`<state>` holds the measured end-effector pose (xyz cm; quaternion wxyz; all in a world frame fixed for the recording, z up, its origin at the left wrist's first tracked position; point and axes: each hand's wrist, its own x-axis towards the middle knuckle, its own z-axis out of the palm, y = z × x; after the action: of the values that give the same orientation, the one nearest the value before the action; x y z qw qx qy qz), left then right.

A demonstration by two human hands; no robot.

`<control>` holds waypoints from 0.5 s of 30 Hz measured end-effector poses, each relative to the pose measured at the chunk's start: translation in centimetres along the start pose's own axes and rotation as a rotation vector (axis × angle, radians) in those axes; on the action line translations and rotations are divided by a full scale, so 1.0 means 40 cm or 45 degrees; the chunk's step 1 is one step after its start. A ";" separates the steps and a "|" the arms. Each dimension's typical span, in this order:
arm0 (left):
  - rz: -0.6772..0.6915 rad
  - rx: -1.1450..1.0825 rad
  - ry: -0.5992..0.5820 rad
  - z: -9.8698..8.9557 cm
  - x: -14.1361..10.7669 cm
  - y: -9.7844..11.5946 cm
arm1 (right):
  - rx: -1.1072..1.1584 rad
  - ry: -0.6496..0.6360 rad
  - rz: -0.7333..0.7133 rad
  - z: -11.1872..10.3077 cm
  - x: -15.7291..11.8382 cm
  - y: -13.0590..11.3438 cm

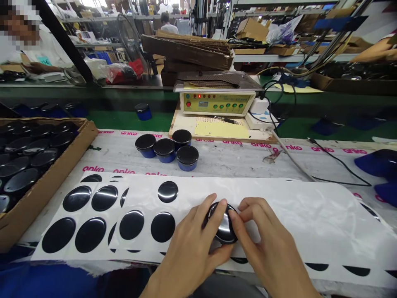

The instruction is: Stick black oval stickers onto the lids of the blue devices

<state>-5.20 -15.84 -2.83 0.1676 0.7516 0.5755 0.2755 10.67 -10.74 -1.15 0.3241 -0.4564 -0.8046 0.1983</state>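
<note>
A round piece with a glossy black top [224, 227] is between my two hands, over the white backing sheet [279, 207]. My left hand [194, 242] grips it from the left, with fingers over its upper edge and the thumb at its lower edge. The thumb and curled fingers of my right hand [269, 236] press at its right rim. The piece's underside is hidden. Left of my hands, black round stickers [163, 227] lie on the sheet. Another sticker sheet [70, 215] is partly under it.
Several blue cups with black tops [164, 150] stand behind the sheets. At left is a cardboard box [66, 159] of black round pieces. A control box [217, 103] sits at the back, its cable [294, 159] crossing the table. A green conveyor [118, 114] carries more cups.
</note>
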 end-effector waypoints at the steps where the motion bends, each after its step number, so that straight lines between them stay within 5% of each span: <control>1: 0.014 0.031 -0.027 -0.004 -0.002 0.005 | -0.139 -0.017 -0.021 -0.015 0.006 0.008; 4: 0.064 0.094 -0.100 -0.014 -0.013 0.028 | -0.474 0.047 0.047 -0.074 0.030 0.053; 7: 0.037 0.056 -0.004 -0.042 0.016 0.030 | -0.498 0.143 0.232 -0.126 0.057 0.096; 10: -0.106 0.020 0.235 -0.130 0.135 -0.032 | -0.352 0.068 0.290 -0.142 0.069 0.101; 15: -0.291 0.139 0.432 -0.321 0.398 -0.229 | -0.210 -0.016 0.186 -0.125 0.050 0.092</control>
<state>-17.11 1.13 5.66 0.0576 0.6322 0.6910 0.3457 15.67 -7.04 0.80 0.2650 -0.5376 -0.7849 0.1574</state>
